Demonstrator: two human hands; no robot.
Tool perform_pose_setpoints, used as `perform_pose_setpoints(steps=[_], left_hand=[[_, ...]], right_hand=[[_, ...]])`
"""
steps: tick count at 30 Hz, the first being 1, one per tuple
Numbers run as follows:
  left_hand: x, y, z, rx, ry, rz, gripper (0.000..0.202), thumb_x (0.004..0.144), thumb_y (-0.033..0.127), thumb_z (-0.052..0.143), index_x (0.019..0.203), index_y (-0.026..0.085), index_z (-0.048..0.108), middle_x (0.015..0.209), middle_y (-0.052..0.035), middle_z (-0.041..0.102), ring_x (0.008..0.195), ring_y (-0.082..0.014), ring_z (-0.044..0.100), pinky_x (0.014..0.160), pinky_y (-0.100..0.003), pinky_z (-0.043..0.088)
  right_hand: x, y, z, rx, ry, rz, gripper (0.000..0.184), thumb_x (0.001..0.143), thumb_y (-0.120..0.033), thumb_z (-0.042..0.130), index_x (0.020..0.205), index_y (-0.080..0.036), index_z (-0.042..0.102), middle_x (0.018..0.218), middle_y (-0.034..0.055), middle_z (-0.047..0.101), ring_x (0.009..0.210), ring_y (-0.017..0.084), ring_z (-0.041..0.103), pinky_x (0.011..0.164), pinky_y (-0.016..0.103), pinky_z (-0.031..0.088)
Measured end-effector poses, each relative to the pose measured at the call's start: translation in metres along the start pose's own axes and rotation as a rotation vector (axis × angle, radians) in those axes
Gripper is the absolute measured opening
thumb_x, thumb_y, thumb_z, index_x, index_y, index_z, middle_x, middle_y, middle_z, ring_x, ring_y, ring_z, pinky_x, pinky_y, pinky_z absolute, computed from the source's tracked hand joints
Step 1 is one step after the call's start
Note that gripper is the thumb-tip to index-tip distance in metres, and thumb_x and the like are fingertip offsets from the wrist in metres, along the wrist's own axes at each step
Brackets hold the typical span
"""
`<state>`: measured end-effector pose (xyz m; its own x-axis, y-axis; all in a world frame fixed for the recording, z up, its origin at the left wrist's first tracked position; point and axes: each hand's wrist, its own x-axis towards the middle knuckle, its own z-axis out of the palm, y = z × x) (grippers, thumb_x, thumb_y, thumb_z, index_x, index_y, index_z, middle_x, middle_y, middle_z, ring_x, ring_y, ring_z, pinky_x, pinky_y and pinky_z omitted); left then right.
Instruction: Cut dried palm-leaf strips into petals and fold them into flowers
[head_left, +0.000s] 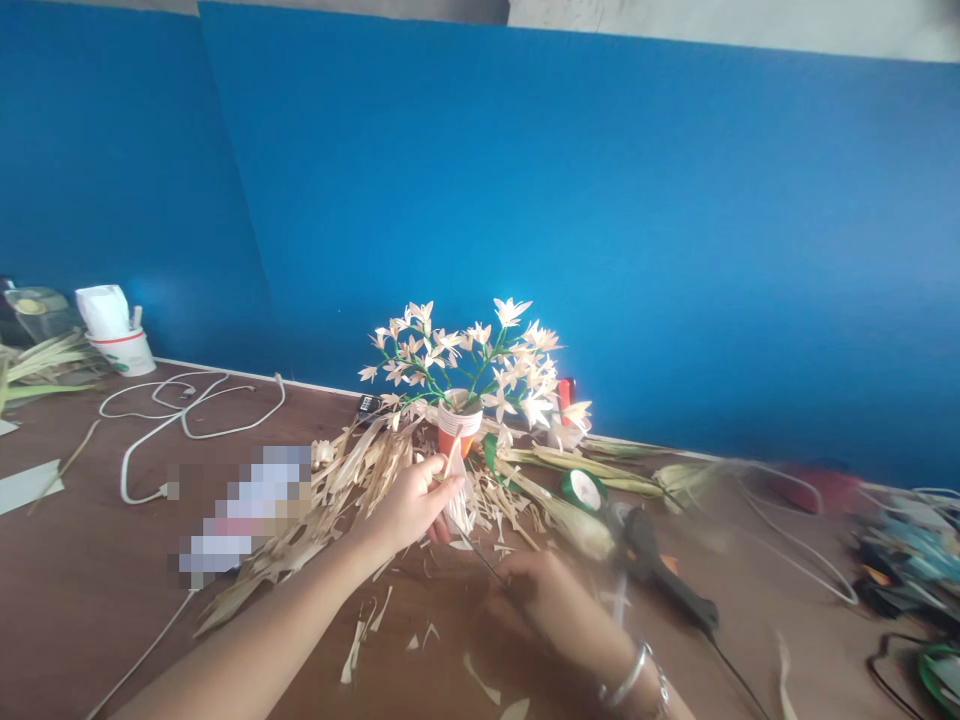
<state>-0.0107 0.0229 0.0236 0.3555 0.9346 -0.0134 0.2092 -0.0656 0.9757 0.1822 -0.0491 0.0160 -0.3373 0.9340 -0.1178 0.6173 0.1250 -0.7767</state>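
Note:
My left hand is closed in a pinch on a pale dried-leaf strip, held upright just in front of an orange cup full of cream handmade flowers on green stems. My right hand, with a silver bracelet at the wrist, is blurred and lies low on the brown table. A thin dark tool, perhaps scissors, runs from it toward the strip. Its fingers are curled around that tool.
Heaps of dried leaf strips and cuttings cover the table. A green tape roll and a black glue gun lie to the right. White cables and a white cup sit at the left, a blue wall behind.

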Motion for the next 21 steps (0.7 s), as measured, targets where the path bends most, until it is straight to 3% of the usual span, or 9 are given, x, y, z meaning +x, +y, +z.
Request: perform_pose_setpoints(steps=[12,21], left_hand=[[-0.001,0.003,0.0,-0.064,0.031,-0.013,0.024,0.079,0.044,0.054,0.082,0.021,0.05,0.038,0.0062,0.053,0.037,-0.0191,0.062,0.031,-0.021,0.043],[-0.003,0.01,0.004,-0.159,0.091,-0.007,0.029,0.08,0.043,0.053,0.097,0.02,0.051,0.045,0.0048,0.058,0.039,-0.0192,0.063,0.033,-0.022,0.045]], right_hand=[[-0.001,-0.001,-0.001,0.028,0.005,0.011,0.016,0.072,-0.025,0.061,0.068,-0.013,0.069,0.059,0.0018,0.065,0.054,0.012,0.054,0.051,0.02,0.042],[0.002,0.002,-0.001,0.068,0.061,-0.039,0.021,0.073,-0.032,0.064,0.067,-0.012,0.069,0.06,0.0022,0.064,0.057,0.013,0.054,0.054,0.021,0.044]])
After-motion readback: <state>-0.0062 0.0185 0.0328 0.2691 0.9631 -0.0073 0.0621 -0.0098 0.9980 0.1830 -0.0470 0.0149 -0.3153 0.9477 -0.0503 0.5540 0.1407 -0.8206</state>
